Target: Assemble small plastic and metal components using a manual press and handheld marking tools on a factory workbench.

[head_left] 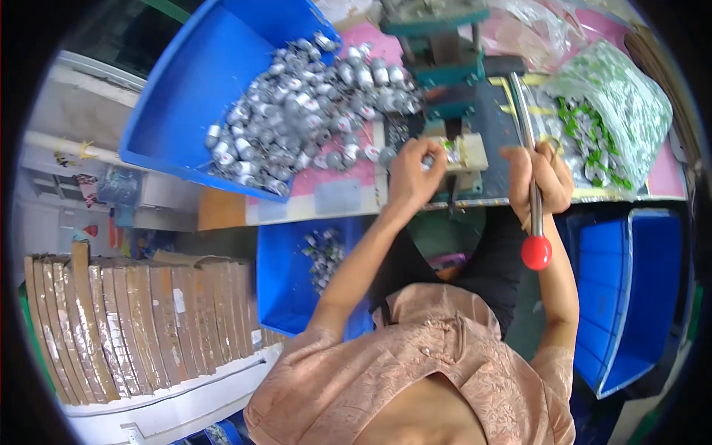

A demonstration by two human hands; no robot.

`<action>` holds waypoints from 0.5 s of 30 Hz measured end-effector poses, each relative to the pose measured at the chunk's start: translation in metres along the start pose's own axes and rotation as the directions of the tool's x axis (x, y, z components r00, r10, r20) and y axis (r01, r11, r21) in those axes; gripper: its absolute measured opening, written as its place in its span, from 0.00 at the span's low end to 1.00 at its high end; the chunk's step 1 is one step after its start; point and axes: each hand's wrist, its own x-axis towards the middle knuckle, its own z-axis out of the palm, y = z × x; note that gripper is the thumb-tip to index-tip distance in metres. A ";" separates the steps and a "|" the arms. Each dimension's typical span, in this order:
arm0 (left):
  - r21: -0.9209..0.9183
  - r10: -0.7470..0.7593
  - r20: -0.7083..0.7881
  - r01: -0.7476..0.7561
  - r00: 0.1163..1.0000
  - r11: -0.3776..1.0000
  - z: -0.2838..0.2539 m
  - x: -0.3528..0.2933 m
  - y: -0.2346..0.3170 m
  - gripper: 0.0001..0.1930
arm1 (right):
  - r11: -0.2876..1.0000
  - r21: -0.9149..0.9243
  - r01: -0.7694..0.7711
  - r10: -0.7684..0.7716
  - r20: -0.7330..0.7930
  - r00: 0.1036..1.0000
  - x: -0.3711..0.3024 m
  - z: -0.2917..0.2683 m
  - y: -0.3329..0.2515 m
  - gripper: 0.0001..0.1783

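My left hand point(417, 175) is closed in a pinch at the pale fixture block point(469, 153) of a green hand press point(448, 74). Its fingertips hold a small part, mostly hidden, at the block's left side. My right hand point(552, 180) is beside the press's metal lever point(523, 119), which ends in a red ball knob point(536, 253). The lever crosses in front of this hand, between the thumb and the curled fingers. What those fingers hold is hidden. Small grey motor-like parts point(297, 111) with white bands are heaped left of the press.
A tilted blue bin point(174, 111) surrounds the heap. On the right, a clear plastic bag point(630, 96) holds green-and-grey pieces point(589, 141). Below the table are a blue bin point(278, 285) with similar pieces and another blue bin point(630, 297). Flattened cardboard point(141, 319) stands at left.
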 end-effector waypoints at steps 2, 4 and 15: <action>0.001 0.014 -0.017 -0.014 1.000 1.000 -0.001 0.000 -0.004 0.08 | 1.000 0.005 0.028 -0.028 0.016 0.999 -0.001 0.002 0.003 0.03; -0.006 0.038 -0.033 -0.038 0.999 0.999 -0.001 0.001 -0.003 0.09 | 1.000 -0.013 0.022 -0.022 0.026 0.999 0.002 -0.001 0.000 0.04; -0.113 -0.112 -0.032 0.108 0.993 0.988 0.003 0.000 -0.005 0.08 | 0.996 0.088 -0.026 0.025 0.009 1.000 -0.002 0.004 -0.004 0.09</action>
